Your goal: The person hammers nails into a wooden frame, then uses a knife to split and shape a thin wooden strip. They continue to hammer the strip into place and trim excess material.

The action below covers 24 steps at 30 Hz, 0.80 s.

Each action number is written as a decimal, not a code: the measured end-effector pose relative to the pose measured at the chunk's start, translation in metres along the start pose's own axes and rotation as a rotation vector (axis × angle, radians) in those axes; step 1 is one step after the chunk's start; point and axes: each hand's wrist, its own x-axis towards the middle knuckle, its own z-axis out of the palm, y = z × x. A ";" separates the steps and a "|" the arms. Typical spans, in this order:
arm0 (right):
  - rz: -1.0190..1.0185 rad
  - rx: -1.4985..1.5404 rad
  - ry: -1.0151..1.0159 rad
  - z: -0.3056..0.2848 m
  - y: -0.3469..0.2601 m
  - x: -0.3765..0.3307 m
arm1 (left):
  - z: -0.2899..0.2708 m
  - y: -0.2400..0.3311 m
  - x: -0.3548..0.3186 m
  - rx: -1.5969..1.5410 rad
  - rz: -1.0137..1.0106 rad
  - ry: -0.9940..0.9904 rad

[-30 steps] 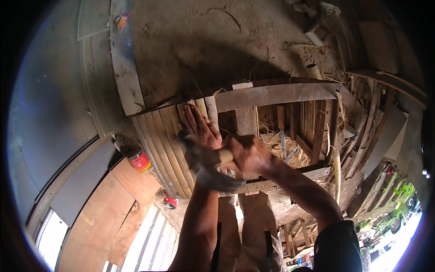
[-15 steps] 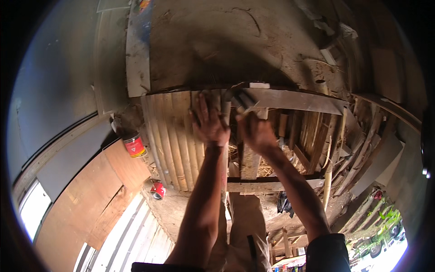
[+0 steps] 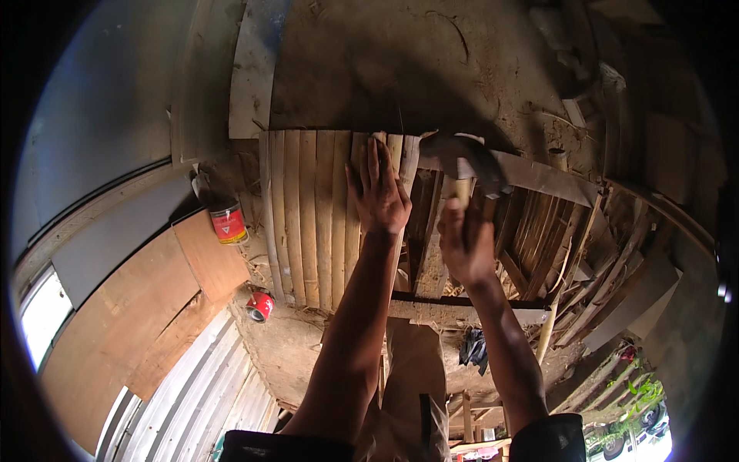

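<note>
Head view, one hammer [image 3: 466, 158], two cans [image 3: 229, 223]

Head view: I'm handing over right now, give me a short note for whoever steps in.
Left hand: flat, fingers spread, pressing on the bamboo slats near their top ends.
Right hand: shut on the hammer, its head raised above the frame's top rail.
Done: a row of slats lies side by side over the frame's left part.
Left: the right part is open, bare cross sticks showing.
Nearby: two red cans on the ground to the left.
</note>
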 end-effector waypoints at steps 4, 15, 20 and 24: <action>-0.593 0.290 0.161 0.008 -0.018 -0.006 | 0.003 -0.001 0.000 0.000 0.007 0.013; 0.260 0.521 0.041 0.002 0.064 -0.070 | 0.014 -0.005 0.000 -0.061 0.025 0.104; 0.285 1.191 -0.005 0.017 0.097 -0.194 | 0.021 -0.009 -0.002 -0.015 0.128 0.248; 0.462 1.471 0.051 0.056 0.131 -0.276 | 0.019 -0.020 -0.016 0.098 0.300 0.222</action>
